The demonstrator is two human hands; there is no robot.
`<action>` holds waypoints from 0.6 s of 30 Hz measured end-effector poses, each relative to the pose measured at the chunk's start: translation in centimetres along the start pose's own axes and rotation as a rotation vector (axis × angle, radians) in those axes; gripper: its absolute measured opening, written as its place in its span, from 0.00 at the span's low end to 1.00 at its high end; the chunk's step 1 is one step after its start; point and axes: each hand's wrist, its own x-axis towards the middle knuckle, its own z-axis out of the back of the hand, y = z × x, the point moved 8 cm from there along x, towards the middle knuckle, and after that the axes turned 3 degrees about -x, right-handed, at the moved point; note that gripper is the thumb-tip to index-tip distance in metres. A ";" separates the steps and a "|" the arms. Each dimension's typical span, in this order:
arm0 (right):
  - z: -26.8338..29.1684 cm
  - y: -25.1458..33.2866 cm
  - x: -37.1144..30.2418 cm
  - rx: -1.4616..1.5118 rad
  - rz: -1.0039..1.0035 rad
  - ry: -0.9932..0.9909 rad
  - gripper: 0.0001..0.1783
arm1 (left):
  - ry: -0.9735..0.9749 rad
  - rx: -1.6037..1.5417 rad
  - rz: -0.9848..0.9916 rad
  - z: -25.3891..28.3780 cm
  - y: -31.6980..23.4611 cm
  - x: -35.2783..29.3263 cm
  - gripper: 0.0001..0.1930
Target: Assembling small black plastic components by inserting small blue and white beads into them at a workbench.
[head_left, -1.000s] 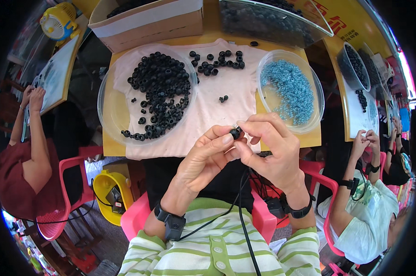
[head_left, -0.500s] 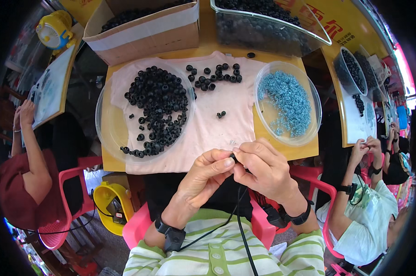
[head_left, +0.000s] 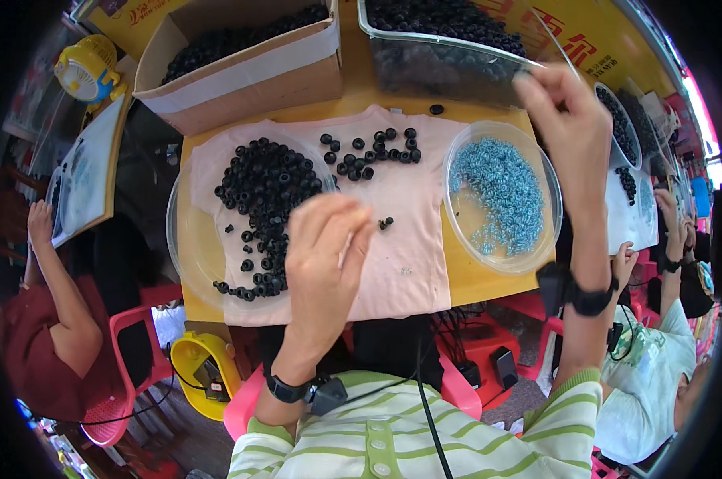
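Observation:
My left hand hovers above the pink cloth, beside the right edge of a round clear tray. Its fingers are loosely bent, and I see nothing between them. Beneath and left of it lies a heap of small black ring-shaped parts. Two or three small black pieces lie just right of its fingertips. My right hand is raised at the right end of a clear bin of black parts. Its fingers curl inward, blurred, so what they hold, if anything, is unclear.
A second round tray holds small blue translucent pieces. Several loose black parts and tiny clear bits lie on the cloth. A cardboard box stands at the back left. Co-workers sit on both sides.
My hands were together over the cloth's front edge, around a small black part. They have separated: the left moved forward and left to the tray, the right up and right to the bin.

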 end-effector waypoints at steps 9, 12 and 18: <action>-2.2 -2.3 5.3 -0.291 0.198 -0.135 0.18 | 0.286 0.485 0.054 -1.6 1.5 2.3 0.29; -3.2 0.6 2.0 -0.034 0.212 0.064 0.16 | 0.334 0.451 0.128 -1.5 1.8 1.2 0.37; -12.5 7.1 -5.7 0.219 0.393 0.564 0.15 | 0.224 0.379 0.135 1.0 1.9 -1.3 0.35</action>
